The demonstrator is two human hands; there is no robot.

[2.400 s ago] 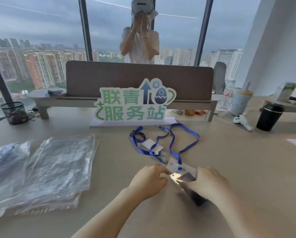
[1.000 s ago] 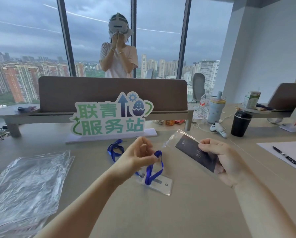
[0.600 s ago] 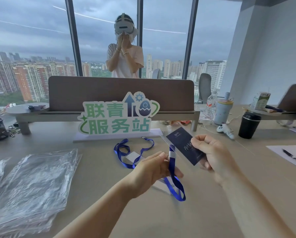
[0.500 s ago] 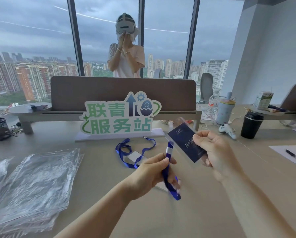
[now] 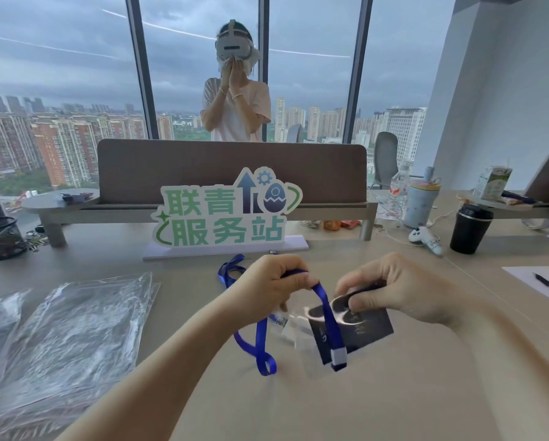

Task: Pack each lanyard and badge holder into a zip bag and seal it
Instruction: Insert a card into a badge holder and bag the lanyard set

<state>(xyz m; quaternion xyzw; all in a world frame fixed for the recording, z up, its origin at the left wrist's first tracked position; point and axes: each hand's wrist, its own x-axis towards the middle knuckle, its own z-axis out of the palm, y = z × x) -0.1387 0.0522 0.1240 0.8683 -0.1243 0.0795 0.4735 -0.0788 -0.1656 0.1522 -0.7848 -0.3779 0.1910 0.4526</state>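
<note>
Blue lanyard (image 5: 325,308), flat ribbon, held up at centre frame: one strand is draped down across the badge holder, ending in a grey-white tab with a dark tip at lower centre; a loop hangs lower left of it, and more ribbon lies on the table just above centre. Badge holder (image 5: 359,329), clear sleeve with a dark card inside, tilted, right of centre, glare on its upper part. Zip bags (image 5: 75,338), clear and crinkled, are stacked flat at lower left, well apart from both.
</note>
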